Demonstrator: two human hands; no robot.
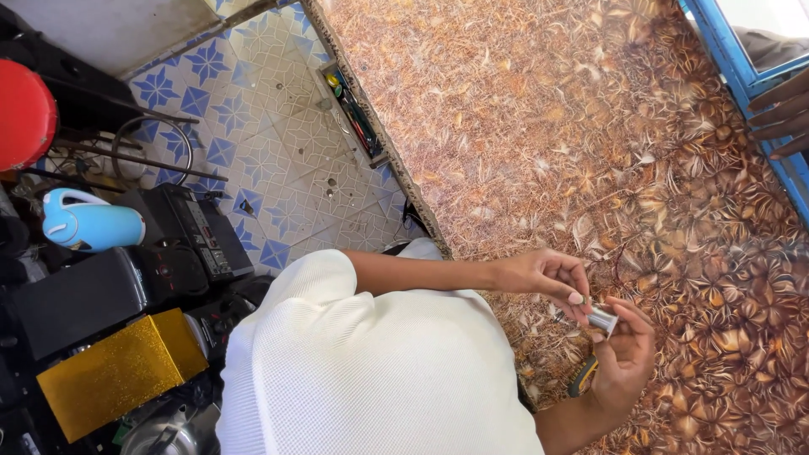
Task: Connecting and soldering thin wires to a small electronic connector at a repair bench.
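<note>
Two hands meet over one small silvery cylinder point(602, 319), which sits in the air just above the patterned brown tabletop point(522, 126), near its front edge and close to the person's body. The right hand point(625, 358) pinches the cylinder between thumb and fingertips, palm turned up, so its grip is narrow and closed on the part. The left hand point(546, 275) comes in from the white sleeve point(371, 371) and touches the cylinder's near end with curled fingertips; whether it truly grips or only steadies cannot be told. A yellow-and-dark handled tool point(582, 377) shows just beneath the right wrist, lying at the table edge or tucked against the palm; which one is unclear.

The likeliest slip is the cylinder itself: it is smooth, small and held only at the fingertips, so a twist or pull from the left hand could pop it loose. On the busy leaf-patterned surface it would be hard to spot, and a roll off the edge would send it to the blue-and-white tiled floor point(270, 160) among the black electronics point(190, 232) and the gold box point(118, 371). The tool under the wrist could also be nudged off. Another person's fingers point(779, 114) rest on the blue frame point(733, 63) at the far corner, well apart.
</note>
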